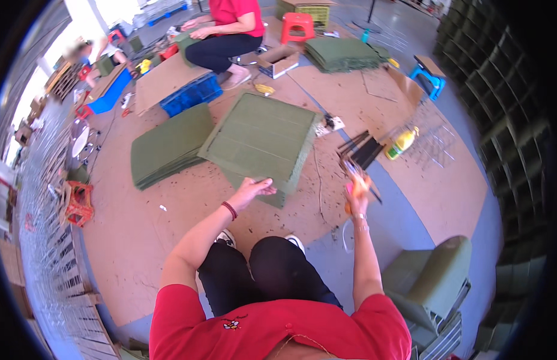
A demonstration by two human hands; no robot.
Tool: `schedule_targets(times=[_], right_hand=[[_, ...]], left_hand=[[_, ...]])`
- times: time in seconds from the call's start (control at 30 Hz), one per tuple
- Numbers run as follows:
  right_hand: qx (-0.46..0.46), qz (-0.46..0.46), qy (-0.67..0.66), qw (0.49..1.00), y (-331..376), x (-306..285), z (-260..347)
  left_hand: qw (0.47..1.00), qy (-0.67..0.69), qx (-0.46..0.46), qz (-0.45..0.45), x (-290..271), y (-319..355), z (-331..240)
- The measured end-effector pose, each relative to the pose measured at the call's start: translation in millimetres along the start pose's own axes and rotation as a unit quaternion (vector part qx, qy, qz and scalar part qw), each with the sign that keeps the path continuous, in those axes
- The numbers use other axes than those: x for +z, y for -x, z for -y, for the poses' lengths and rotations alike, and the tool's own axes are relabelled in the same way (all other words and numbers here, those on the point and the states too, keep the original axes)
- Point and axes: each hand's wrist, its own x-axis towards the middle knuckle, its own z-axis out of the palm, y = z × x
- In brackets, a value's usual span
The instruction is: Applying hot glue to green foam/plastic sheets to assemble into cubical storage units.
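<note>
In front of my knees stands a green woven-textured box (pixel 263 132), set at an angle with its square top facing up. My left hand (pixel 256 188) is at its near edge, thumb and fingers closed together over the green side. Whether they pinch the box or something small does not show. Off to the right, my right hand (pixel 357 195) grips an orange-handled tool (pixel 359 185), blurred, with its narrow end pointing away from me. Just beyond that tool lie several black sticks (pixel 368 152) on the floor.
Left of the box is a stack of green panels (pixel 170 147). A yellow bottle (pixel 402 144) and a white power strip (pixel 330 125) are on the right. Folded green pieces (pixel 431 282) stand by my right elbow. A co-worker (pixel 230 30) sits ahead near a blue crate (pixel 191 95).
</note>
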Motion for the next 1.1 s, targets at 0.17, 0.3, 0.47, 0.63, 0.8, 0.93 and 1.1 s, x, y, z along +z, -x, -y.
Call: schedule_targets(times=[0.17, 0.3, 0.47, 0.63, 0.8, 0.93, 1.1], right_hand=[[-0.052, -0.011, 0.064, 0.997, -53, 29, 79], [-0.033, -0.003, 0.125, 0.992, -78, 38, 112], [-0.034, -0.002, 0.215, 0.976, -71, 42, 123], [-0.067, 0.022, 0.264, 0.962, -53, 29, 123], [-0.064, 0.040, 0.261, 0.962, -24, 21, 117], [-0.067, 0.053, 0.273, 0.958, -3, 19, 111], [-0.102, 0.055, 0.260, 0.959, 32, 15, 105]], left_hand=[[1.000, -0.011, 0.001, 0.011, 3, -6, 2], [1.000, -0.014, 0.005, 0.018, 8, -5, -4], [0.999, -0.049, 0.013, 0.016, 3, -3, 1], [0.999, -0.035, 0.014, 0.015, 1, -4, 5], [0.999, -0.035, 0.014, 0.012, 3, -4, 0], [0.999, -0.048, 0.016, 0.004, 2, -6, 2], [0.999, -0.045, 0.022, 0.006, 0, -7, 4]])
